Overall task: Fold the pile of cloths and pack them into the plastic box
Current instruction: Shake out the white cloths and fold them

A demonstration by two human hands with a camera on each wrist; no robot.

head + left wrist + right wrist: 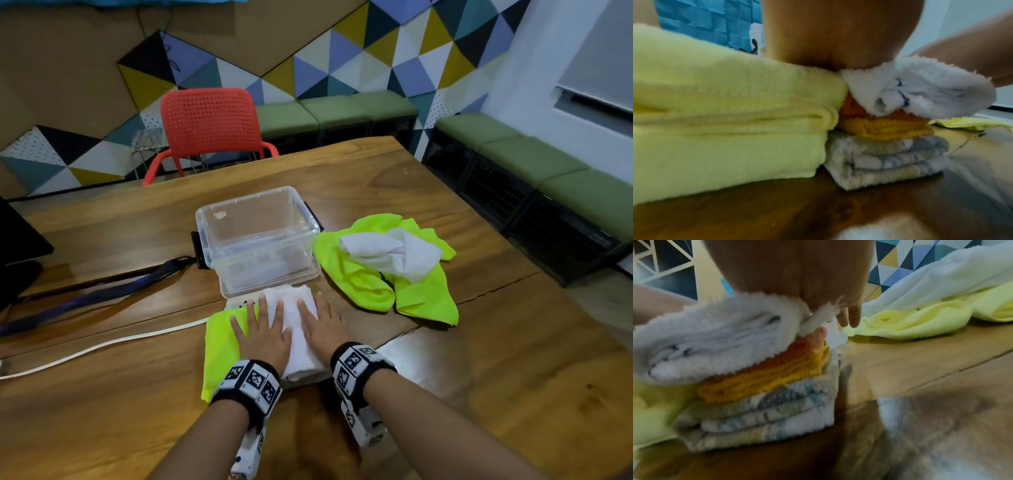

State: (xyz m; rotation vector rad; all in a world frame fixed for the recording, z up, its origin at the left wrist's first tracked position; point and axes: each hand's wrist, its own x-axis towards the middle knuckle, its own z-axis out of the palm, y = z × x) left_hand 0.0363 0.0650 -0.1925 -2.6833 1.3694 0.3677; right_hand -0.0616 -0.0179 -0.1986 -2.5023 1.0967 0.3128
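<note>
A clear plastic box (257, 240) stands open on the wooden table (479, 394); I see no cloth inside it. Just in front of it is a stack of folded cloths: a white one (291, 308) on top, then orange (777, 374) and patterned grey-blue ones (766, 415) below. My left hand (265, 330) lies flat, half on the white cloth and half on a folded neon-yellow cloth (219, 353) beside the stack. My right hand (320, 323) presses flat on the white cloth's right side. Right of the box, a crumpled white cloth (390, 253) lies on unfolded neon-yellow cloths (411, 298).
A white power strip (239, 303) pokes out between stack and box, its white cable (102, 346) running left. A dark strap (102, 291) lies left of the box and a dark object (17, 246) sits at the left edge. A red chair (209, 120) stands behind the table.
</note>
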